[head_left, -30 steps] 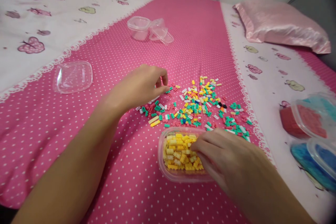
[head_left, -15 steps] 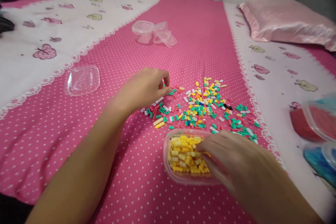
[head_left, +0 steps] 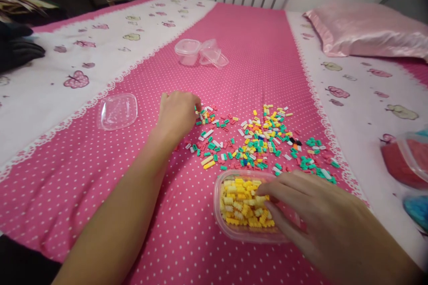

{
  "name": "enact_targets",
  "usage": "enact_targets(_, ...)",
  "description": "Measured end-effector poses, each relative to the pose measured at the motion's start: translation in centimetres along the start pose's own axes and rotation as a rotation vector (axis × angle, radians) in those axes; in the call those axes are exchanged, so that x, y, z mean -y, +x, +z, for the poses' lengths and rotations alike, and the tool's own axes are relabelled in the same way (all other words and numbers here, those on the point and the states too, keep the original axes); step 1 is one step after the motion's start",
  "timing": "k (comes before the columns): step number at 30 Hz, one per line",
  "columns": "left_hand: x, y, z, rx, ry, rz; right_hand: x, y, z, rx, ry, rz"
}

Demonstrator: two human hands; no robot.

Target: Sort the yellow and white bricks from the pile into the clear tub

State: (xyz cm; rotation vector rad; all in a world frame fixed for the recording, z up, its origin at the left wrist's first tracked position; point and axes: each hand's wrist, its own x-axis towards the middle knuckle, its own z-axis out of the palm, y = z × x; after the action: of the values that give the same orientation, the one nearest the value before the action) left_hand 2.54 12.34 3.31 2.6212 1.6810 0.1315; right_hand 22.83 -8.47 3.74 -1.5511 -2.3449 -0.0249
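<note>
Near the left edge of the scattered small plastic building bricks (head_left: 259,142), my left hand (head_left: 179,113) reaches down with its fingers curled. Its fingertips are mostly hidden, so what they grip, if anything, cannot be made out. My right hand (head_left: 310,205) is over the right side of a clear plastic container (head_left: 219,222). Its thumb and forefinger are apart, close to the yellow bricks (head_left: 245,200) inside. The loose bricks are green, yellow, white, red and a few other colours. They lie on the pink dotted bedsheet (head_left: 180,236).
A clear lid (head_left: 118,111) lies to the left. Farther back stand a clear container (head_left: 187,52) and other clear pieces (head_left: 214,54). Tubs of red (head_left: 408,162) and blue contents (head_left: 417,209) are at the right. A pillow (head_left: 368,26) and a dark glove (head_left: 22,46) are also in view.
My left hand has moved left across the bricks, uncovering some that it hid before. My right hand stays over the container. The view has tilted slightly.
</note>
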Motion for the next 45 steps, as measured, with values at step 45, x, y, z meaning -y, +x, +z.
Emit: enact_targets(45, -4.8, -1.9, -1.5, 0.504, -0.970, 0.953, 0.6, 1.3, -0.7, -0.214, 0.151, 0.167)
